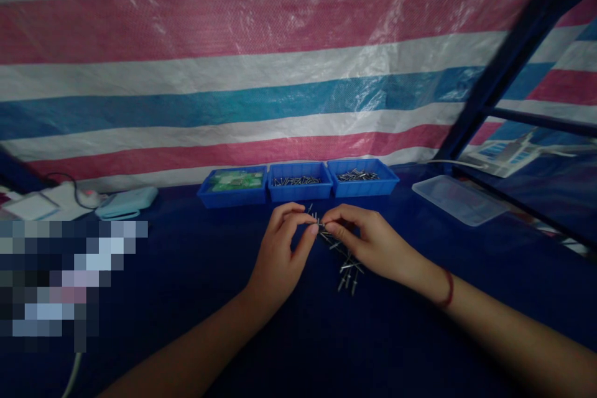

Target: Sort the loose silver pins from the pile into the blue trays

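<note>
My fingertips [313,231] meet just in front of me, thumb and forefinger pinched on each hand, with a bit of slim metal rivet [320,223] caught between them; it is too small to tell which hand bears more of it. My left hand [283,247] comes in from one side, my right hand [373,237] from the other, tips nearly touching. The loose rivets [347,277] trail from under my fingertips toward me and to the right, so my right hand is nearer, partly over them. The upper ones lie crossed and slanted; the closest few point their long axes roughly at me. They rest on the dark blue tabletop [196,286]. Beyond my hands, the middle tray [301,191] and right tray [368,188] hold more rivets.
</note>
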Tool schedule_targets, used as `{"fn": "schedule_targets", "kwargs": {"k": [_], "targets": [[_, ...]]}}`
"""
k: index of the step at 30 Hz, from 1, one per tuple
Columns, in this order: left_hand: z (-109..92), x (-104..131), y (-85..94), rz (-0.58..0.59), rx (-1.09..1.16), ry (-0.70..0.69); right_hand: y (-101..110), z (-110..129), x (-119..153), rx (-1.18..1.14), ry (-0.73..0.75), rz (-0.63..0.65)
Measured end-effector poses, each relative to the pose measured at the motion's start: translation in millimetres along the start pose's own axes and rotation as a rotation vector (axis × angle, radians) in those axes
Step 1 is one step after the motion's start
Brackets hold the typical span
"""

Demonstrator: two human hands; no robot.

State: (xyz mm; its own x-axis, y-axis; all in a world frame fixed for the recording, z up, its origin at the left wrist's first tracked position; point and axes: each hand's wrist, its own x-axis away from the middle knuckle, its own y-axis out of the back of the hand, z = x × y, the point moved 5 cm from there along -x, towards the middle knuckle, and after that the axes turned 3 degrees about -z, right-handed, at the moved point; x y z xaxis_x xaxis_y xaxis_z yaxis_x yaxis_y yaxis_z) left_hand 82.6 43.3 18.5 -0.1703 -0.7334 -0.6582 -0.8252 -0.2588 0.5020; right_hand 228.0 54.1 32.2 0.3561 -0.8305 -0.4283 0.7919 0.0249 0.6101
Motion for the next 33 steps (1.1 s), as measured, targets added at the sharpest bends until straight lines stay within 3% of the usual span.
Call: {"fn": "schedule_targets", "kwargs": {"k": [6,16,24,33], "targets": [[-2.2,1.4,4.8,-0.069,-0.021,-0.033,-4.3,1.2,0.5,-0.05,-0.027,0.036],[-2.1,1.2,3.3,-0.041,0.007,-0.016,-6.3,3.5,1.1,-0.02,0.01,0.071],[-0.5,1.4,2.5,-0.036,0.002,-0.016,-5.0,2.8,0.7,-0.049,-0.004,0.041],[-1.1,1.1,1.4,-0.02,-0.003,0.0,2.5,2.4,0.2,-0.099,-0.029,-0.085]]}}
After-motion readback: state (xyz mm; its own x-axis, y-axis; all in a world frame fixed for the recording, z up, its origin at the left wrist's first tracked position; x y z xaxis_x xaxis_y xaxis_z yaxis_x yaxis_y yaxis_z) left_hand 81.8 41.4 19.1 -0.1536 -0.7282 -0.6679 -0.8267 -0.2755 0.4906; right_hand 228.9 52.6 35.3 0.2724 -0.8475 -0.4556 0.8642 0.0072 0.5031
